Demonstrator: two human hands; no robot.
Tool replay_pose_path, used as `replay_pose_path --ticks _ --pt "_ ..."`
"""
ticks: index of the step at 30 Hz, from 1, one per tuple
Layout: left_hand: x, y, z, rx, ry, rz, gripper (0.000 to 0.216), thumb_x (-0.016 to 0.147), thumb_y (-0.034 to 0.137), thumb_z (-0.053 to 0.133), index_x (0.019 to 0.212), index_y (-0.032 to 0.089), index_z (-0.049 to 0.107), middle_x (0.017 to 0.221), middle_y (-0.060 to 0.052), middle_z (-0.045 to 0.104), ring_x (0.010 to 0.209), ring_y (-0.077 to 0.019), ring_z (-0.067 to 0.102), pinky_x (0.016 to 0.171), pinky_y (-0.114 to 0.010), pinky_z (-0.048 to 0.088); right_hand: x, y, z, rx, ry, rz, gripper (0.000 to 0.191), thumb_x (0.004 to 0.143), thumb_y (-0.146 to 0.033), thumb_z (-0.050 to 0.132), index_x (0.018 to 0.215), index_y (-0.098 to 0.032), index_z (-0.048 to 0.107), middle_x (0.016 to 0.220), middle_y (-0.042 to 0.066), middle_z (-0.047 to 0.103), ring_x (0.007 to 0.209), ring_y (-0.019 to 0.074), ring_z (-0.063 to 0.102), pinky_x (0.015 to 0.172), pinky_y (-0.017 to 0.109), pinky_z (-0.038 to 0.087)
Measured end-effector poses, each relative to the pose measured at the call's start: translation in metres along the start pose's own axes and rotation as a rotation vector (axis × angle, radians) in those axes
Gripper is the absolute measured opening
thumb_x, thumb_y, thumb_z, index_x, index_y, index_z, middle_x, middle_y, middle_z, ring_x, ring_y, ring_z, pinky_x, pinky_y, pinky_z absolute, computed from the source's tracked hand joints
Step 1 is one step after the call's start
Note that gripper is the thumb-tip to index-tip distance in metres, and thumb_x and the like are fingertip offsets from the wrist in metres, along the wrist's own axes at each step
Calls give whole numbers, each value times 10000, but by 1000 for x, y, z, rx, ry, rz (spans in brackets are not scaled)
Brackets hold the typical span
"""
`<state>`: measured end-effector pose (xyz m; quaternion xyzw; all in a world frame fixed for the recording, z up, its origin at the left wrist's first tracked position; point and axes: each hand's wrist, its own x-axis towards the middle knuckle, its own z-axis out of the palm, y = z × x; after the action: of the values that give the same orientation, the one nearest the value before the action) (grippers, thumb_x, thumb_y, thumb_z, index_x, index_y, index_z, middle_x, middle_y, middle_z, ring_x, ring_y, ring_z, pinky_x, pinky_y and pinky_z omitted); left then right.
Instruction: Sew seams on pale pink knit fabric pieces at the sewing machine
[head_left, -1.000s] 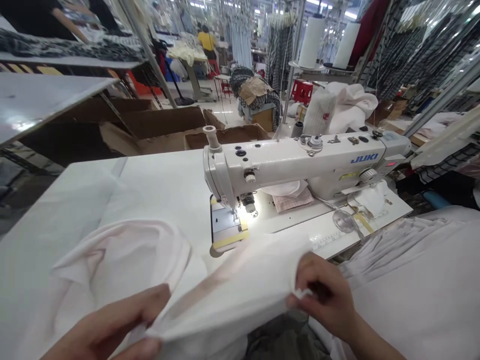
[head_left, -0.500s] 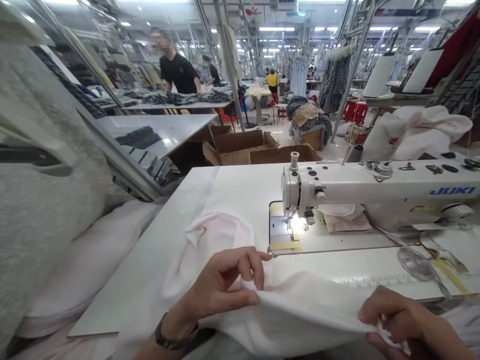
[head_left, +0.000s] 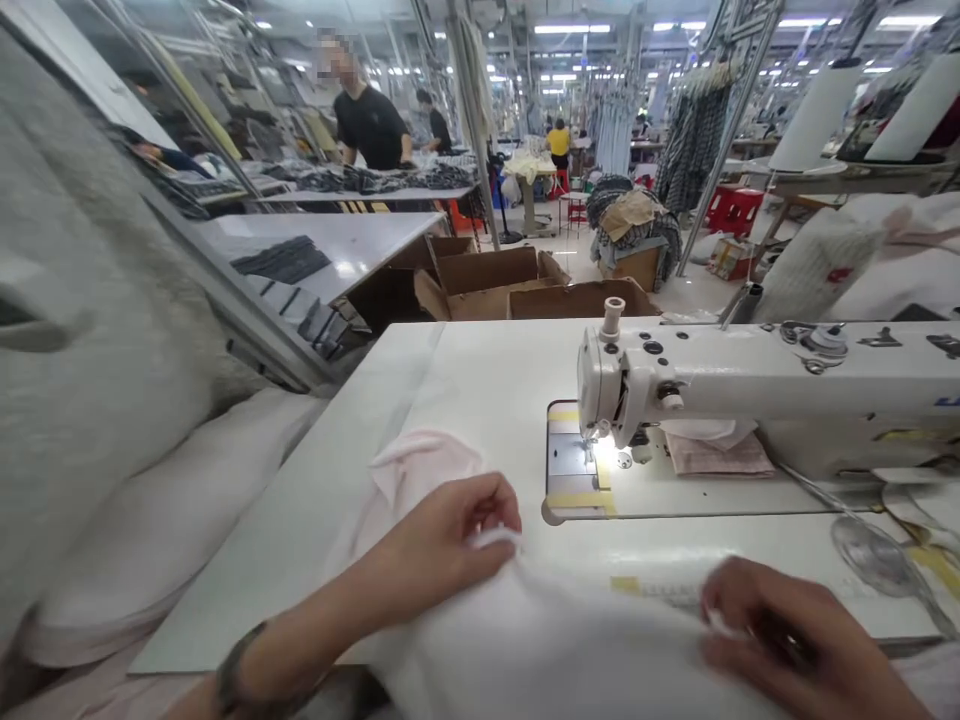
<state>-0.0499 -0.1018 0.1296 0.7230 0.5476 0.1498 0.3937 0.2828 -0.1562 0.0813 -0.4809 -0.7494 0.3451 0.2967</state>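
Note:
Pale, near-white fabric hangs stretched between my two hands at the front edge of the sewing table. My left hand pinches its upper edge between thumb and fingers, left of the needle area. Lower right, my right hand is closed on the fabric's other end; something dark with a glint shows in its palm, too blurred to name. A pale pink part of the cloth lies bunched on the table behind my left hand. The sewing machine stands beyond, its lamp lighting the needle plate.
Folded pink fabric lies under the machine arm. Pale cloth is piled at the left of the white table. Cardboard boxes stand behind it. A person in black stands at a far table. Thread cones rise at right.
My view has shifted slightly, so the machine sits further right. My left hand's fingers have curled in closer, and its forearm reaches further forward. Both hands still hold the fabric.

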Motion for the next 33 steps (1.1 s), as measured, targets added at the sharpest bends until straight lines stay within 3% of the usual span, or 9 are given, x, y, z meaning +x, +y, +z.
replay_pose_path --ticks 3,6,8,10,12,15,21,28,33 --pt "61 -24 25 165 29 111 34 764 187 519 772 200 549 711 19 634 614 -139 565 546 -225 445 30 23 6 -85 82 156 245 837 -402 653 697 -248 524 626 -38 604 513 119 516 473 219 429" --pt "91 -41 44 214 4 227 161 847 137 454 763 194 579 820 -14 661 717 -156 604 662 -269 490 46 46 10 -146 140 240 149 824 -400 646 862 -259 618 686 -23 646 580 147 578 519 238 462" --pt "92 -47 52 247 -8 311 244 890 97 412 789 185 615 1036 -67 665 955 -197 613 862 -344 487 51 54 9 -176 116 244 199 836 -394 630 992 -272 652 819 4 699 692 172 637 589 260 497" --pt "84 -50 60 391 67 419 259 909 71 409 869 165 648 1205 -116 621 1147 -253 545 1003 -436 415 57 58 5 -209 58 216 180 860 -383 604 990 -282 676 867 8 710 740 180 651 631 272 503" --pt "74 -49 70 627 221 532 249 913 60 423 968 127 656 1192 -147 626 1164 -288 532 1006 -478 401 64 59 -2 -244 -2 179 143 880 -371 580 902 -279 687 828 2 701 709 174 641 620 271 491" --pt "66 -45 87 829 404 612 258 930 65 415 1043 96 644 1046 -126 671 1001 -263 600 899 -441 452 75 64 -15 -317 -38 152 162 899 -368 557 847 -273 677 832 6 703 726 182 645 617 277 479" --pt "87 -33 101 737 496 637 284 971 110 358 1067 84 624 1014 -121 702 964 -248 634 892 -438 465 86 83 -35 -604 75 112 237 932 -382 491 865 -261 684 929 13 728 755 195 681 646 300 489" --pt "105 -39 103 628 566 629 230 956 141 446 1118 114 607 962 -91 725 1034 -249 661 976 -424 463 86 100 -31 -805 303 -52 379 975 -363 386 836 -229 711 705 63 690 688 230 656 619 317 467" --pt "107 -39 103 594 604 648 189 953 139 456 1049 125 618 892 -83 726 1011 -240 678 940 -399 509 86 105 -28 -865 323 -46 358 950 -370 446 752 -224 706 572 62 624 581 228 600 535 313 415"
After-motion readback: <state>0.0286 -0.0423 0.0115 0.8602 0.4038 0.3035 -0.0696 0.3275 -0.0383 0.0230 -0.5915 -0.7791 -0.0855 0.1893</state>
